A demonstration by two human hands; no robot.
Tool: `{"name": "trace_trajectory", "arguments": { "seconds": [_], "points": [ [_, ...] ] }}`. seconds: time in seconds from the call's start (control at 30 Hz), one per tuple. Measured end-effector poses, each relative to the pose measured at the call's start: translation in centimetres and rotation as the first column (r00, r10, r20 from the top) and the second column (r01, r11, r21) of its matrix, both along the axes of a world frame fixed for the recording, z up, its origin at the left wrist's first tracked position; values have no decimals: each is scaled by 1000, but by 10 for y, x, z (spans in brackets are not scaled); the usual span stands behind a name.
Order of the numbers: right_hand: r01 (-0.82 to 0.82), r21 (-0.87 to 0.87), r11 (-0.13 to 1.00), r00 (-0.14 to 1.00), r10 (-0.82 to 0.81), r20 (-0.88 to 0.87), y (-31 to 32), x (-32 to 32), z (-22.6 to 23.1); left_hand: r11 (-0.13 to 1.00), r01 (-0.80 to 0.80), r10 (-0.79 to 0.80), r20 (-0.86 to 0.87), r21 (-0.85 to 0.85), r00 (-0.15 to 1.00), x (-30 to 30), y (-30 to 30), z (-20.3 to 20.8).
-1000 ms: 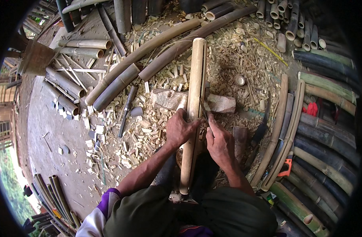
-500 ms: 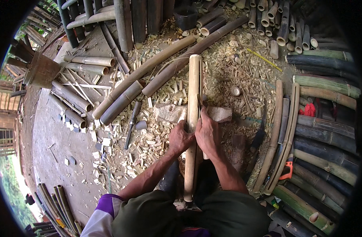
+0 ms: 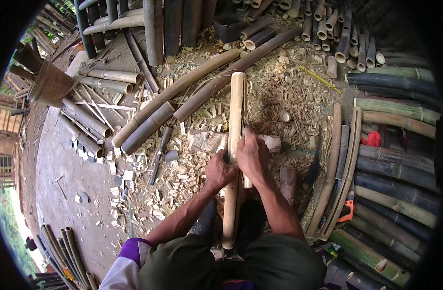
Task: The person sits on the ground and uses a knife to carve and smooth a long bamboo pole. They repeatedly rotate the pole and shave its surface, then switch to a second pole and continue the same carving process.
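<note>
bamboo pole, 1 piece, slotted: probably stiff, light, smooth.
left hand grasping mid-length, likely best hold; right hand clenched on slim blade, right edge.

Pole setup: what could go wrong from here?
1. The thin dark tool in the right grip might slip; the left grip sits close to the right one on the bamboo pole.
2. The rounded pole crosses the wood block with no clamp in sight, so it could roll.

Stacked bamboo and scattered chips show a workshop
</note>
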State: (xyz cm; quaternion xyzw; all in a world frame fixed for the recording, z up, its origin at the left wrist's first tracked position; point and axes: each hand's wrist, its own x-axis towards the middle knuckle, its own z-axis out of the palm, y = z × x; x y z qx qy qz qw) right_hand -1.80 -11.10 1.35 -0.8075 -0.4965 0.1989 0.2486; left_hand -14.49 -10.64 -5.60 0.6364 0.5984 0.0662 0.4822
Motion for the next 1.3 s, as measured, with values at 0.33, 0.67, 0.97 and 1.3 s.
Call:
{"name": "trace_trajectory", "arguments": {
  "seconds": [0.33,0.67,0.97,1.3],
  "points": [
    [37,11,999,999,-37,-13,113,48,-15,1000,8,-8,59,8,998,-1,2,1],
    [237,34,971,456,-80,-886,-31,42,2,997,-8,11,28,-80,1000,0,3,3],
    [219,-139,966,340,-209,-917,-77,18,-8,1000,1,-2,-149,-4,989,10,2,26],
    [244,-111,963,411,-206,-888,-67,16,-16,997,51,-40,-205,49,978,13,0,18]
  ]
}}
